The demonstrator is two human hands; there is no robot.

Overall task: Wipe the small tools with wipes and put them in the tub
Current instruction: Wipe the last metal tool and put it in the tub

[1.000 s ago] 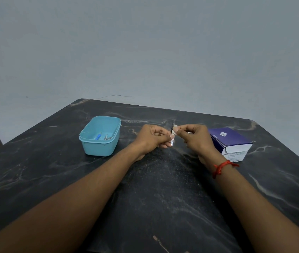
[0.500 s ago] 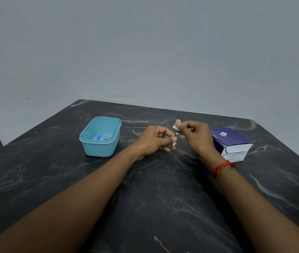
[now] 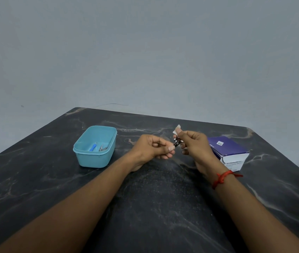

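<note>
Over the middle of the dark marble table, my left hand (image 3: 153, 147) pinches one end of a small shiny metal tool (image 3: 177, 142). My right hand (image 3: 195, 145) holds a small white wipe (image 3: 177, 129) between thumb and fingers, its corner sticking up, and its fingers touch the tool's other end. To the left stands the light blue tub (image 3: 83, 152), holding a blue-handled tool (image 3: 93, 147) and a metal tool (image 3: 101, 147).
A purple and white box (image 3: 228, 152) lies on the table just right of my right hand. The table's far edge meets a plain grey wall. A red thread is tied round my right wrist.
My hands have drawn slightly apart. The right hand lifted the wipe up and off the tool, so the metal tool now shows between the two hands.
</note>
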